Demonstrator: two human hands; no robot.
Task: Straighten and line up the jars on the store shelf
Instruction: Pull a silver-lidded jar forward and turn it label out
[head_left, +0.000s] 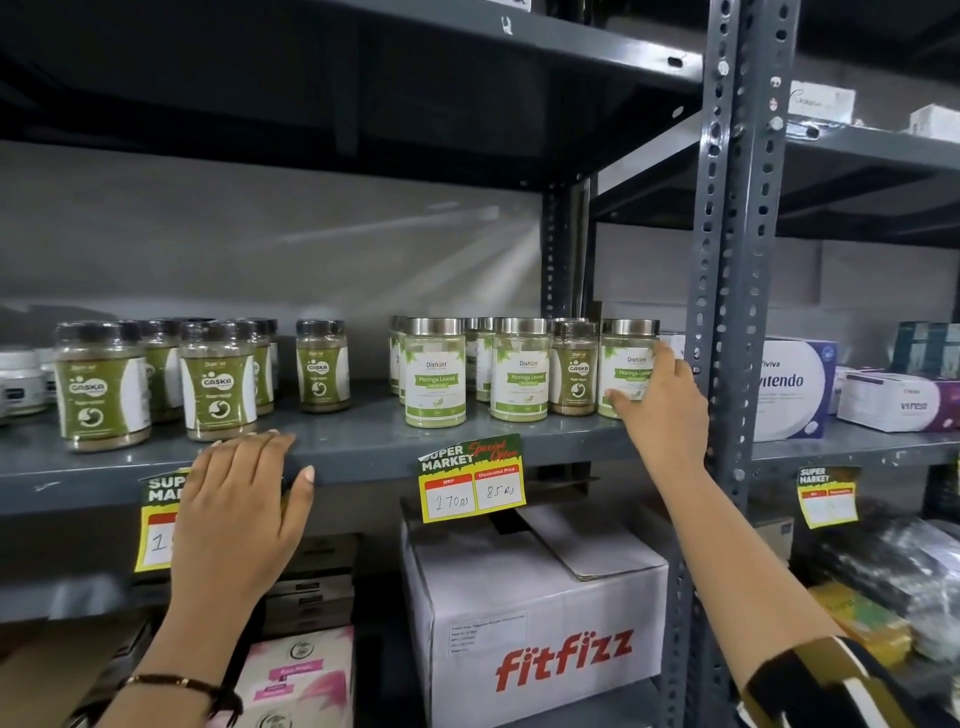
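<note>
Right hand (662, 397) grips the rightmost jar (626, 366); left hand (241, 512) rests on shelf edge (363, 457).

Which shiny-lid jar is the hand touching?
The rightmost Moringa jar, beside the shelf post. The right hand wraps it; the other silver-lidded jars stand untouched.

The steel-lidded glass jars with pale green labels (435, 371) read "Dishant" and "Moringa Leaves". The black-lidded plastic jars with dark green labels (102, 384) read "GASKA". A yellow and green price tag (471, 478) on the grey shelf edge reads "SUPER MARKET", "Special Offer", "MRP 170 rs" and "Discounted Price 85 rs". The white cardboard box (535, 629) below carries "fitfizz" in red. A white and purple carton (792, 387) at right shows "vitendo".
</note>
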